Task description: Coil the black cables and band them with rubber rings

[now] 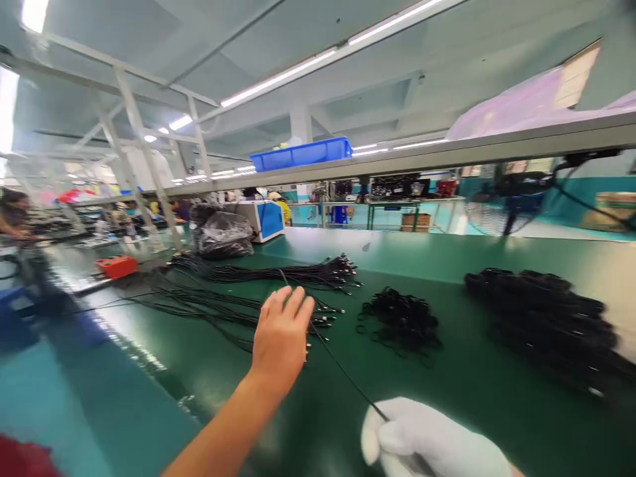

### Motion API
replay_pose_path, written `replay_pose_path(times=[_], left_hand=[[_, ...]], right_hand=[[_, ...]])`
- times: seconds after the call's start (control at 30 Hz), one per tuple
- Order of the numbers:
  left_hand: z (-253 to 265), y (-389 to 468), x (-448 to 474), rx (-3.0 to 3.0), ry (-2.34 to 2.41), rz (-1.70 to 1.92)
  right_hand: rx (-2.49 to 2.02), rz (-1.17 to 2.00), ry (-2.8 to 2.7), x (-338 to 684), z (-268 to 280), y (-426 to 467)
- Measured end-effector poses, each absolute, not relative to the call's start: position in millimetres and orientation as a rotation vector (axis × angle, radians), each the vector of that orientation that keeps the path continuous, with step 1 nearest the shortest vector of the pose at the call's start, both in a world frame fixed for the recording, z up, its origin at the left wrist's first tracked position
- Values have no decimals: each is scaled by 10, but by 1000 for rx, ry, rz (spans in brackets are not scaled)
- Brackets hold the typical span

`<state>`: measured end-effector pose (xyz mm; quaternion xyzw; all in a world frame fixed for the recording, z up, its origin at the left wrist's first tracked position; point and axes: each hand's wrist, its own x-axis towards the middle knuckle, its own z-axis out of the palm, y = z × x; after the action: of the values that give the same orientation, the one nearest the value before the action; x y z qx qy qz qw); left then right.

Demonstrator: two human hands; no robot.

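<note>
Your work surface is a long green table, glossy under tube lights, in a large workshop with a teal floor; a shelf spans above its far side, and a person is at far left. The near-left edge of the table runs diagonally past your left forearm. Bare green surface shows between the piles and the far edge, and in front of your left hand. Your right hand, in a white glove, is closed around one black cable, which runs up to your left hand; whether the bare, half-curled left fingers grip it cannot be told. Count two bundles of cables, the far bundle and the near bundle, one small pile of black loops and one large black pile at right. Also count one red box, one black plastic bag and, on the shelf, one blue tray. Single cables within the bundles overlap too much to count.
</note>
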<state>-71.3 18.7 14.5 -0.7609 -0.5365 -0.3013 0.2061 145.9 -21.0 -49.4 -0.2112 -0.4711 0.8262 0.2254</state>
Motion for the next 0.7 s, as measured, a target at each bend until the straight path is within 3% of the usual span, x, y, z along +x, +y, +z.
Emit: replay_pose_path(times=[0.1,0.2,0.37,0.7], left_hand=[[139,-148,-425,-2708,-1107,-715],[169,-213,-324,-2994,-1165,-602],[326,-18,-328,-3162,-1300,-439],[479,128,-153,-3146,-1283,-265]], right_hand=[[-424,2331,-1260,1433,-506,-117],[-410,2481,-1214,1396,-548,-81],[-125,2805,-935,1296,-682,-123],[141,2794,-822,1262,-959,-52]])
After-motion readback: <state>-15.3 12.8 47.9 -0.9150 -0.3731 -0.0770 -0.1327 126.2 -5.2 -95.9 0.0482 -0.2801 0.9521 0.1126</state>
